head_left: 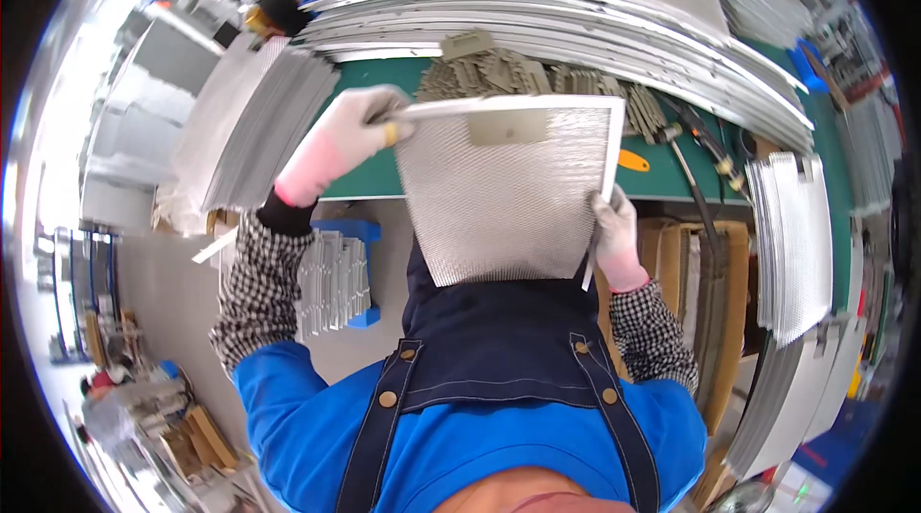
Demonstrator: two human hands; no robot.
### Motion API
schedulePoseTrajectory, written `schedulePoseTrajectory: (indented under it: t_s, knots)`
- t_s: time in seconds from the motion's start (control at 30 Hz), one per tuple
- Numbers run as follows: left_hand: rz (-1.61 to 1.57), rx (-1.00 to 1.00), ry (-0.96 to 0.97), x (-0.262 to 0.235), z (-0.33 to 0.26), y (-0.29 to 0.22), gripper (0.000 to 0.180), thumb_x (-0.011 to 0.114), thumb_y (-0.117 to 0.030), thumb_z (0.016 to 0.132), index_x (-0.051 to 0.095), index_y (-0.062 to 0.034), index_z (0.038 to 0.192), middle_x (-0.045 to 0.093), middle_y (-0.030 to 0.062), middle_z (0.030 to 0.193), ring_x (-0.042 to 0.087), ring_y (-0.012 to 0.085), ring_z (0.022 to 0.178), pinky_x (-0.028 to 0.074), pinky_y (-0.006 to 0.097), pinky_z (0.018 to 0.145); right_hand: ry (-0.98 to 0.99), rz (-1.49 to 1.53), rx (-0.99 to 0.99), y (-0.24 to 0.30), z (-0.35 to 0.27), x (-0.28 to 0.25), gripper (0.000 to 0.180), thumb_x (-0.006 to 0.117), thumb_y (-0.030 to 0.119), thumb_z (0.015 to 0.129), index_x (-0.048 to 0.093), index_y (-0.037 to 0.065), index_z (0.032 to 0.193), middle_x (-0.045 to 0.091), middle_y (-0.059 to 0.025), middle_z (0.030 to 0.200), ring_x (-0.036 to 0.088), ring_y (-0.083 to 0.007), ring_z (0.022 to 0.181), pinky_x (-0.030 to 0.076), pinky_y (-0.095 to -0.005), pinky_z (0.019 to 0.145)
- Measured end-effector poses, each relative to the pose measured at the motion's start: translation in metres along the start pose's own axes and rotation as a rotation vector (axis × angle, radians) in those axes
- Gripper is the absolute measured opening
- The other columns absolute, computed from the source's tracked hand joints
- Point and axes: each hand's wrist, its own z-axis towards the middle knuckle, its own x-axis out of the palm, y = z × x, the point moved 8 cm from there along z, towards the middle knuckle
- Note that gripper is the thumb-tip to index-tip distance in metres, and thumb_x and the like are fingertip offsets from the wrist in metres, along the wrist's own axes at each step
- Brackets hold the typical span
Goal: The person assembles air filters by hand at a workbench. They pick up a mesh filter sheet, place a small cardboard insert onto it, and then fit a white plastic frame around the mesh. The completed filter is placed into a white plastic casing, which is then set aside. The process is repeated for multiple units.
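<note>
1. At far left I see a leaning stack of mesh sheets [240,124], and lower down a bundle of white strips [331,278] beside a blue holder [360,235].
2. My left hand [353,132], gloved, grasps the upper-left corner of the mesh panel, its fingers closed at the end of the top edge.
3. The mesh panel [499,206] is at the middle of my view, held up between both hands in front of the apron, near the front of the green counter [369,172]. Beyond it lie a heap of beige plates [489,76] and a row of long white bars [518,9].
4. White edging [614,143] runs along the panel's top and right side; I see none along its left or lower edge. I judge the step in hand to be fitting or checking this edging.
5. My right hand [617,230], also gloved, grasps the right edge below the corner — thumb in front, the other fingers mostly hidden.
6. The next move, I think, calls for steady pressure along the right side, with the corner kept square — the thin mesh could bend.
7. Farther right are an orange handle [633,161], a hammer-like tool [689,172] and an upright mesh stack [791,244].
</note>
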Motion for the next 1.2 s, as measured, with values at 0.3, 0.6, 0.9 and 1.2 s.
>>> schedulePoseTrajectory:
  t_s: [0.3,0.6,0.9,1.2]
  knots:
    - [-0.476,-0.126,-0.279,0.037,0.018,-0.028,0.041,0.066,-0.032,0.1,0.064,0.0019,0.122,0.064,0.001,0.103,0.057,0.009,0.094,0.049,0.028,0.082,0.01,0.014,-0.125,0.049,0.005,-0.019,0.052,0.06,0.035,0.102,0.052,-0.006,0.134,0.064,-0.0107,0.123,0.059,-0.0184,0.113,0.043,-0.0321,0.103]
    - [-0.584,-0.192,-0.275,0.099,-0.002,0.042,0.036,0.066,-0.023,0.102,0.063,0.0064,0.122,0.069,0.0065,0.108,0.061,0.0124,0.099,0.048,0.027,0.092,-0.173,0.045,-0.11,0.051,-0.018,-0.016,0.055,0.058,0.033,0.102,0.05,-0.009,0.137,0.062,-0.0148,0.128,0.059,-0.0205,0.117,0.043,-0.0332,0.106]
    - [-0.761,-0.109,-0.299,0.144,-0.015,0.057,0.034,0.055,-0.019,0.105,0.057,0.0071,0.127,0.066,0.0095,0.111,0.058,0.0142,0.102,0.046,0.028,0.094,-0.258,-0.075,-0.178,0.081,-0.007,-0.029,0.051,0.065,0.036,0.099,0.058,-0.005,0.128,0.065,-0.0092,0.116,0.061,-0.0173,0.104,0.047,-0.0317,0.095]
    - [-0.894,-0.029,-0.146,0.139,-0.031,0.048,0.038,0.051,-0.022,0.107,0.054,0.0057,0.133,0.065,0.0109,0.118,0.057,0.0158,0.11,0.043,0.03,0.1,-0.433,-0.051,-0.179,0.089,-0.004,-0.022,0.043,0.056,0.032,0.106,0.056,-0.003,0.131,0.063,-0.0115,0.12,0.061,-0.0185,0.111,0.046,-0.0308,0.099]
